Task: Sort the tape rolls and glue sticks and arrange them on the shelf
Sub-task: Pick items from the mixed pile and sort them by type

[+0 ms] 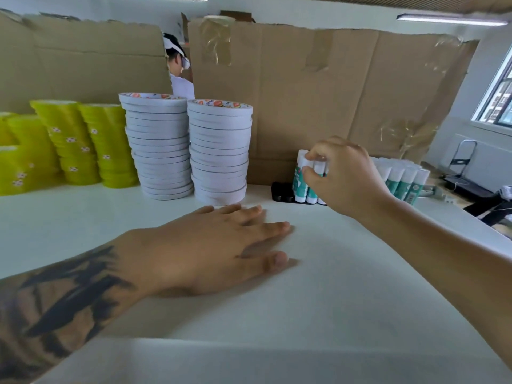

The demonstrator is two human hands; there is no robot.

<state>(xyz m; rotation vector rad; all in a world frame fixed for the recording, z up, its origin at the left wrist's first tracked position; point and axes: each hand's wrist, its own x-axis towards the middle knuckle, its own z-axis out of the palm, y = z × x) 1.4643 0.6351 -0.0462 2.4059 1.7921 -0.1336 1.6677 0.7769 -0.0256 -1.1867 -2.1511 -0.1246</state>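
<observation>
The right hand [343, 173] pinches the white caps of a few upright glue sticks [303, 184] at the back of the white shelf [346, 286], thumb and fingertips curled round them. These sticks stand on a black tray [282, 193], whose left sockets show bare. More glue sticks [401, 178] stand in rows just right of the hand, partly hidden by the wrist. The left hand [219, 245] lies flat on the shelf, fingers straight and spread, holding nothing.

Left of the tray, two tall stacks of white tape [219, 153] stand side by side, the right one near the tray. Farther left are leaning stacks of yellow-green tape [91, 145], some printed with small flowers.

Torn cardboard sheets [332, 87], patched with clear tape, stand upright behind everything and wall off the back. Through the gap between two sheets, another person [180, 73] in white is visible. A window [498, 101] sits at far right, with a ceiling light [451, 20] above.
</observation>
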